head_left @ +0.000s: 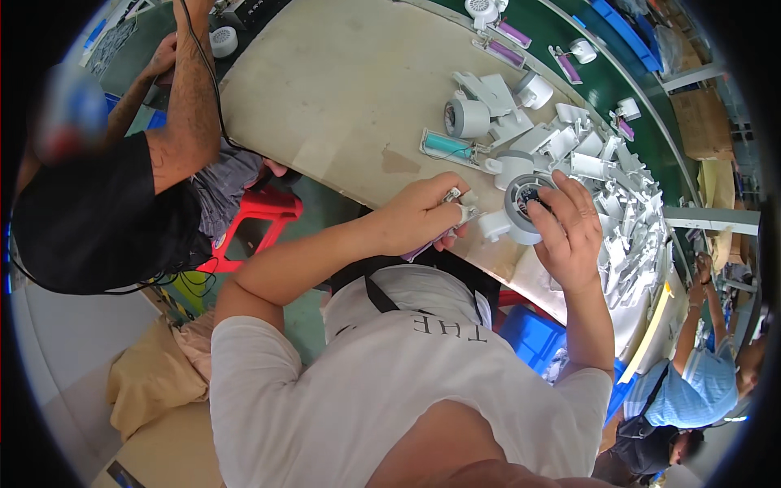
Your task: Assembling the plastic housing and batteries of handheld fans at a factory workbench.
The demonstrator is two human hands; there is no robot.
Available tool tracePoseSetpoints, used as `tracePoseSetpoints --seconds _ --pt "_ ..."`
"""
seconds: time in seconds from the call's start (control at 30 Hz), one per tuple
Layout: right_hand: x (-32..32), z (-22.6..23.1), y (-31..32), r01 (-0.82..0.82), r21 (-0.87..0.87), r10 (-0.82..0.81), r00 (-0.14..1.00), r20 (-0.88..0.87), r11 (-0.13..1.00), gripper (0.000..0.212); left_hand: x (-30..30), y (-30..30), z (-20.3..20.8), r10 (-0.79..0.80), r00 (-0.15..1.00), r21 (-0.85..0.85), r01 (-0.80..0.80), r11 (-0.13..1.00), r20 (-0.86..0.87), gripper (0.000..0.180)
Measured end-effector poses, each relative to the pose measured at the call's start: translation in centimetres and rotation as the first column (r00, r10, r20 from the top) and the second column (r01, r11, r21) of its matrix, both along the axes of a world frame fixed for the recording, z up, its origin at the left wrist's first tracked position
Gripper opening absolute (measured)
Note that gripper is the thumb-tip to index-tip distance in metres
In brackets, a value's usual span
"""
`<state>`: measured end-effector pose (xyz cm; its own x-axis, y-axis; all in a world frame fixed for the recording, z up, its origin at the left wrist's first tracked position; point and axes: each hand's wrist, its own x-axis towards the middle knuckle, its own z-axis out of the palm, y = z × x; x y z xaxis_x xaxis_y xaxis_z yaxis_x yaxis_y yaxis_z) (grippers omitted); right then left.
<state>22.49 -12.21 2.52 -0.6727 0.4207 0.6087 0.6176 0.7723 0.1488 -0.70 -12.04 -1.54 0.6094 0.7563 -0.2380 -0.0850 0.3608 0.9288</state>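
Observation:
Near the table's front edge, my left hand (pixel 411 215) is closed round a white plastic part (pixel 468 210). A purple strip (pixel 416 252) shows beneath that hand; most of the part is hidden by the fingers. To its right, my right hand (pixel 573 232) grips a white round fan head (pixel 514 199) with a grey rim, its open side facing up and dark insides showing. The two held pieces are close together; whether they are joined I cannot tell. Just beyond them lies a white handle shell with a teal battery (pixel 447 146), beside another white round head (pixel 512 167).
A big heap of white plastic shells (pixel 626 224) covers the table's right side. Several fan heads and shells (pixel 468 118) lie farther back. A green conveyor (pixel 598 89) carries units with purple batteries. A co-worker's arm (pixel 191 106) is at left, a blue bin (pixel 533 337) below the table.

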Motion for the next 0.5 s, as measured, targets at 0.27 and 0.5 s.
tracePoseSetpoints --seconds 0.27,0.5 --pt "-0.4 0.4 -0.1 0.029 0.007 -0.029 0.999 0.013 1.000 0.035 -0.3 0.5 0.3 -0.012 0.963 0.369 0.115 0.922 -0.270 0.026" --pt "-1.1 1.0 -0.2 0.006 -0.009 -0.005 0.995 0.103 1.000 0.038 -1.2 0.7 -0.4 -0.032 0.964 0.387 0.136 0.912 -0.263 0.023"
